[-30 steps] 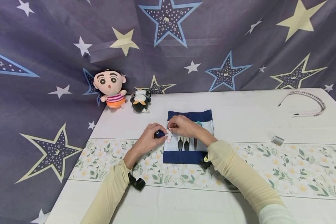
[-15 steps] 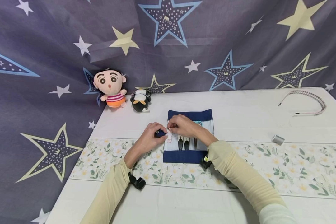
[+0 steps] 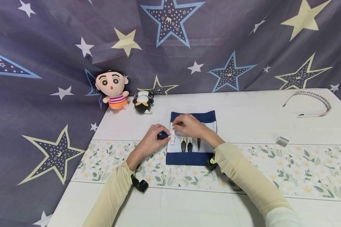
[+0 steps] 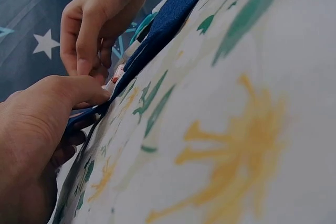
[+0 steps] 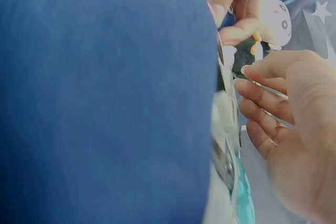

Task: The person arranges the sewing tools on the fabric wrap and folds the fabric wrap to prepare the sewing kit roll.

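An unrolled navy and pale-blue fabric tool case (image 3: 188, 159) lies on the table. My left hand (image 3: 151, 140) pinches its left edge between thumb and fingers, beside a navy tab (image 3: 162, 135) with a round snap. A white strip with red marks (image 3: 172, 142), perhaps a folded tape measure, lies in the case by the left fingertips. My right hand (image 3: 189, 126) hovers over the case's upper left; in the right wrist view its thumb and fingertips sit close together with nothing visible between them. Two black-handled tools (image 3: 186, 146) and a brown one (image 3: 199, 144) stand in slots.
A grey thread spool (image 3: 282, 141) lies on the right of the table, with a beaded headband (image 3: 326, 104) farther back. At the back left sit a plush doll (image 3: 115, 90) and a penguin plush (image 3: 143, 102). A teal item (image 5: 243, 198) shows under the right hand.
My right hand has shifted slightly up and right from the white strip, and more of the strip's red-marked upper part shows. My left hand keeps its hold on the case's edge.
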Action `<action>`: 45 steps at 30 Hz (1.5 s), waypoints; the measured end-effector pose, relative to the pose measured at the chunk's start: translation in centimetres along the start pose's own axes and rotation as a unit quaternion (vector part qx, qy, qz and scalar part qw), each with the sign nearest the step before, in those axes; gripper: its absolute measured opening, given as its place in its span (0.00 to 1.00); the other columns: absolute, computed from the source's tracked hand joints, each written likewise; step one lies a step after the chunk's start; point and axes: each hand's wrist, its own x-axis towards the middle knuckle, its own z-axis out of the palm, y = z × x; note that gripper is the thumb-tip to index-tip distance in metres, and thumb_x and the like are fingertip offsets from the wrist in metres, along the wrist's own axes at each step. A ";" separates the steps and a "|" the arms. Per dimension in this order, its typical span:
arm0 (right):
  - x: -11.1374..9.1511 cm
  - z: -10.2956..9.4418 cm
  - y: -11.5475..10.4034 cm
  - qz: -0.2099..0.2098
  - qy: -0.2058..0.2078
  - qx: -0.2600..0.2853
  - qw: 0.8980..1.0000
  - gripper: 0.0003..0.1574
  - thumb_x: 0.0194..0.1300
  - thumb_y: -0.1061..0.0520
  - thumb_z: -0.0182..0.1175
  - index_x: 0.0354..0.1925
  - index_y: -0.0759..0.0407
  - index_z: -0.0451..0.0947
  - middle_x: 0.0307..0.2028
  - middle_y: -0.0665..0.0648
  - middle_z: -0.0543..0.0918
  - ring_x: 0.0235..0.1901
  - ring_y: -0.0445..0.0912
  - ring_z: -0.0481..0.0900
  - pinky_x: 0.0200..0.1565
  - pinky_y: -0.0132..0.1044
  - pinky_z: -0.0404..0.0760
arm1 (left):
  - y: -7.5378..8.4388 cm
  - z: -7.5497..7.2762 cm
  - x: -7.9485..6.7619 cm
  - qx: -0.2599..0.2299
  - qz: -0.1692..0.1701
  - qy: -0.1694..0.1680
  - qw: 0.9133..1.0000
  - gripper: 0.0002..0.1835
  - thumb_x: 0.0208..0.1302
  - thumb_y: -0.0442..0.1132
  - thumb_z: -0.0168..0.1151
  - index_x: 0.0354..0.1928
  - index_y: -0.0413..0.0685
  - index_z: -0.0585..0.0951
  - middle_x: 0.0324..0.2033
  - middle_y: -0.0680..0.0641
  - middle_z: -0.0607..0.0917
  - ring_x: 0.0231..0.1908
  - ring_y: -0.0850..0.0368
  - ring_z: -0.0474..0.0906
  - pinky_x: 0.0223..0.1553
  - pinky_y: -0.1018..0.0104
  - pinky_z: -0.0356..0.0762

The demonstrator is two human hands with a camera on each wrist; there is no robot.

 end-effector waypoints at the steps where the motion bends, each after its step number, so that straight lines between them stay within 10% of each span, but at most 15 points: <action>1: -0.2 -0.2 0.1 0.006 0.002 0.006 1.000 0.11 0.76 0.62 0.60 0.49 0.65 0.86 0.44 0.57 0.86 0.42 0.46 0.84 0.47 0.40 0.82 | 0.0 0.0 0.0 0.003 0.002 0.001 1.000 0.07 0.69 0.41 0.68 0.46 0.49 0.85 0.49 0.47 0.81 0.54 0.45 0.70 0.52 0.48 0.72; 12: -4.4 -3.8 1.0 0.045 0.061 0.026 0.997 0.12 0.76 0.62 0.59 0.52 0.66 0.85 0.46 0.58 0.85 0.44 0.49 0.82 0.48 0.46 0.81 | 0.6 -0.1 -0.1 0.006 0.022 0.024 0.999 0.06 0.70 0.41 0.66 0.45 0.50 0.86 0.50 0.49 0.80 0.57 0.46 0.68 0.56 0.46 0.68; 24: -10.8 -8.2 3.5 0.097 0.156 -0.006 0.983 0.10 0.74 0.64 0.61 0.48 0.67 0.86 0.44 0.61 0.87 0.43 0.54 0.82 0.48 0.49 0.78 | 2.2 0.6 0.7 0.065 0.109 0.052 0.991 0.04 0.71 0.38 0.66 0.43 0.48 0.87 0.49 0.47 0.81 0.56 0.44 0.71 0.60 0.43 0.64; 32: -16.1 -10.8 4.7 0.115 0.207 -0.058 0.970 0.08 0.73 0.64 0.63 0.46 0.65 0.87 0.41 0.59 0.88 0.39 0.49 0.81 0.44 0.33 0.74 | 3.3 1.9 1.7 0.081 0.201 0.053 0.975 0.04 0.67 0.34 0.68 0.42 0.44 0.87 0.48 0.44 0.83 0.51 0.44 0.74 0.57 0.47 0.69; 45: -22.7 -13.3 5.5 0.199 0.212 -0.094 0.952 0.13 0.77 0.56 0.60 0.51 0.63 0.84 0.47 0.64 0.86 0.44 0.55 0.78 0.43 0.37 0.71 | 4.6 3.8 3.3 0.059 0.186 0.016 0.981 0.07 0.71 0.37 0.66 0.46 0.45 0.87 0.50 0.44 0.83 0.51 0.47 0.73 0.55 0.51 0.70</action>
